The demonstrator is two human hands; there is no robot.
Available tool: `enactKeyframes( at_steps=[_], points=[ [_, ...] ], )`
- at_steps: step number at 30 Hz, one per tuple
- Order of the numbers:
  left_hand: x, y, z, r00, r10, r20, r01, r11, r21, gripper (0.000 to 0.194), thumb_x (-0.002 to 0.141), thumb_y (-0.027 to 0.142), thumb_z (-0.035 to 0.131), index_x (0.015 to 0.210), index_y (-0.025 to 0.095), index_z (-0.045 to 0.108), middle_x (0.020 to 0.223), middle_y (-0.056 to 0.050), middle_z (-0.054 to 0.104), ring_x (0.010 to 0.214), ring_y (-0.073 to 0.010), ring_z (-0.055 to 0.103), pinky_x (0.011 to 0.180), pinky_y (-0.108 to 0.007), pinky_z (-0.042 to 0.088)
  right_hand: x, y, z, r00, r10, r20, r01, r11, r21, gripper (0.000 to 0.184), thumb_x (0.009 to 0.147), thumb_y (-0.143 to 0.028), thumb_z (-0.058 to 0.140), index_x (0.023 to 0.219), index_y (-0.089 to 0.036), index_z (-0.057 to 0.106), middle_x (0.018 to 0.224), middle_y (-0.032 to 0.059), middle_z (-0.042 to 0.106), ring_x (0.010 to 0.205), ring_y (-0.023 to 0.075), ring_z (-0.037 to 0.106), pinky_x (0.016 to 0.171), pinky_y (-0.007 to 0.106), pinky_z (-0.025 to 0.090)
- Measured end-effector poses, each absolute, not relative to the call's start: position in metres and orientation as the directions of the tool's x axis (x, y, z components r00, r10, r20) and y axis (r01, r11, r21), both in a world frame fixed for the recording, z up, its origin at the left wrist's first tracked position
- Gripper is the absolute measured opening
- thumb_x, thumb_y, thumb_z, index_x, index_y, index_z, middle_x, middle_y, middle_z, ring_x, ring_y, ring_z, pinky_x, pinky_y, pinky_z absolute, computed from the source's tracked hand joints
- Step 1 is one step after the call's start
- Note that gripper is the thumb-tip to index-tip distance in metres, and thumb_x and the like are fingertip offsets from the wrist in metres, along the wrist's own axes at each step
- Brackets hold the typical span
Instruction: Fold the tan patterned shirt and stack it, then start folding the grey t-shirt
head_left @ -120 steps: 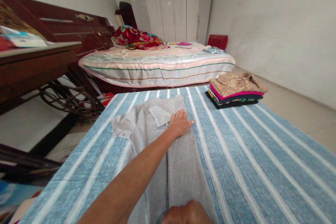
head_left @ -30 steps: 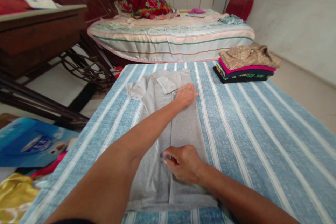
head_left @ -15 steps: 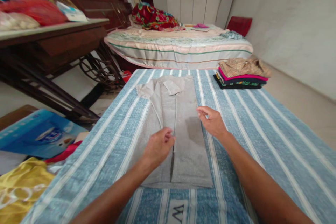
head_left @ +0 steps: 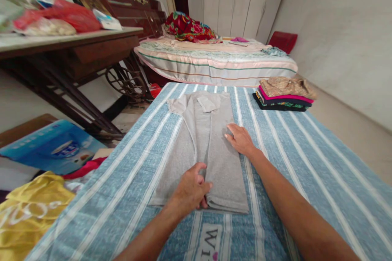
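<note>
A grey short-sleeved shirt [head_left: 226, 171] lies lengthwise on the striped blue bedcover [head_left: 294, 195], its right side folded inward and a sleeve turned onto the top. Low on the shirt, my left hand [head_left: 191, 187] is at the hem where the folded edge meets the middle, fingers bent around the cloth edge, which curls up a little there. Part of that grip is hidden by the hand itself. My right hand [head_left: 241, 140] rests its fingertips on the shirt's right edge, about halfway up, with thumb and forefinger slightly apart.
A stack of folded clothes [head_left: 283, 96] stands at the bed's far right. Behind is a second bed [head_left: 214, 67] with a red floral blanket [head_left: 190, 28]. Left are a sewing-machine table [head_left: 70, 40], a blue box [head_left: 61, 147] and yellow clothing [head_left: 33, 212].
My left hand has moved down to the hem, and the cloth edge there is now curled. My right hand has come slightly left onto the shirt's edge. The camera view has shifted.
</note>
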State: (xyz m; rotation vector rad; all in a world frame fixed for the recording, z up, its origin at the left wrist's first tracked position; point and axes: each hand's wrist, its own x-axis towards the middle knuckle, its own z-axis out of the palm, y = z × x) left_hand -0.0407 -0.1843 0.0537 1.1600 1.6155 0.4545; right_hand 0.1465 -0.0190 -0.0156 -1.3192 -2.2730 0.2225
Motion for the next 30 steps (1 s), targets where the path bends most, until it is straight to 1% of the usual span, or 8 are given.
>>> enactKeyframes(
  at_steps=[4, 7, 10, 14, 18, 21, 25, 30],
  points=[
    [-0.043, -0.187, 0.056, 0.001, 0.863, -0.505, 0.578, 0.412, 0.704, 0.062, 0.075, 0.018, 0.052, 0.134, 0.011, 0.033, 0.051, 0.010, 0.048, 0.037, -0.0107, 0.054, 0.041, -0.019, 0.039, 0.145, -0.025, -0.015, -0.439, 0.857, 0.271, 0.817, 0.506, -0.277, 0.042, 0.093, -0.037, 0.042, 0.127, -0.014, 0.048, 0.133, 0.0145, 0.049, 0.125, 0.0242, 0.040, 0.102, 0.041, 0.028],
    [-0.042, -0.188, 0.056, 0.025, 0.844, -0.536, 0.626, 0.405, 0.667, 0.067, 0.075, 0.022, 0.053, 0.137, 0.014, 0.031, 0.059, 0.007, 0.054, 0.040, -0.0113, 0.057, 0.041, -0.019, 0.039, 0.142, -0.030, -0.012, -0.436, 0.865, 0.247, 0.842, 0.489, -0.228, 0.041, 0.093, -0.039, 0.042, 0.125, -0.014, 0.050, 0.134, 0.0144, 0.048, 0.125, 0.0249, 0.040, 0.102, 0.042, 0.027],
    [-0.042, -0.187, 0.056, 0.033, 0.844, -0.536, 0.690, 0.369, 0.623, 0.065, 0.076, 0.024, 0.052, 0.138, 0.017, 0.033, 0.067, 0.003, 0.061, 0.045, -0.0141, 0.060, 0.044, -0.022, 0.042, 0.138, -0.037, -0.008, -0.430, 0.865, 0.260, 0.857, 0.481, -0.183, 0.044, 0.094, -0.041, 0.040, 0.127, -0.014, 0.049, 0.136, 0.0155, 0.046, 0.127, 0.0272, 0.037, 0.104, 0.045, 0.025],
    [-0.039, -0.187, 0.058, 0.006, 0.885, -0.465, 0.854, 0.238, 0.463, 0.059, 0.077, 0.027, 0.055, 0.134, 0.016, 0.040, 0.075, -0.004, 0.068, 0.069, -0.0215, 0.067, 0.064, -0.028, 0.047, 0.130, -0.047, -0.009, -0.461, 0.860, 0.218, 0.858, 0.495, -0.139, 0.051, 0.094, -0.047, 0.035, 0.131, -0.013, 0.046, 0.140, 0.0161, 0.041, 0.131, 0.0301, 0.032, 0.105, 0.046, 0.024],
    [-0.036, -0.190, 0.060, 0.027, 0.915, -0.401, 0.947, 0.105, 0.304, 0.062, 0.080, 0.029, 0.053, 0.137, 0.011, 0.036, 0.088, -0.012, 0.070, 0.088, -0.0272, 0.066, 0.076, -0.034, 0.046, 0.125, -0.057, -0.010, -0.458, 0.870, 0.181, 0.867, 0.482, -0.124, 0.054, 0.094, -0.050, 0.035, 0.132, -0.013, 0.046, 0.140, 0.0158, 0.041, 0.131, 0.0318, 0.032, 0.106, 0.046, 0.024],
    [-0.036, -0.195, 0.058, 0.021, 0.928, -0.371, 0.957, 0.088, 0.275, 0.060, 0.082, 0.030, 0.050, 0.137, 0.013, 0.036, 0.094, -0.012, 0.070, 0.089, -0.0281, 0.065, 0.076, -0.036, 0.046, 0.122, -0.067, -0.007, -0.468, 0.861, 0.197, 0.860, 0.496, -0.123, 0.056, 0.094, -0.051, 0.034, 0.134, -0.012, 0.045, 0.141, 0.0169, 0.040, 0.133, 0.0326, 0.030, 0.108, 0.047, 0.022],
    [-0.038, -0.200, 0.054, 0.021, 0.939, -0.343, 0.961, 0.076, 0.267, 0.055, 0.082, 0.029, 0.048, 0.135, 0.014, 0.039, 0.094, -0.011, 0.070, 0.090, -0.0278, 0.066, 0.077, -0.036, 0.047, 0.115, -0.078, -0.002, -0.498, 0.858, 0.130, 0.846, 0.513, -0.146, 0.058, 0.093, -0.052, 0.035, 0.135, -0.013, 0.045, 0.143, 0.0172, 0.037, 0.134, 0.0334, 0.028, 0.108, 0.046, 0.022],
    [-0.037, -0.204, 0.051, 0.029, 0.943, -0.331, 0.964, 0.060, 0.257, 0.054, 0.082, 0.029, 0.049, 0.133, 0.015, 0.041, 0.091, -0.010, 0.071, 0.091, -0.0279, 0.066, 0.077, -0.037, 0.047, 0.108, -0.092, 0.003, -0.509, 0.856, 0.087, 0.834, 0.516, -0.195, 0.061, 0.092, -0.053, 0.037, 0.137, -0.012, 0.042, 0.145, 0.0191, 0.033, 0.135, 0.0330, 0.025, 0.109, 0.046, 0.019]
  ],
)
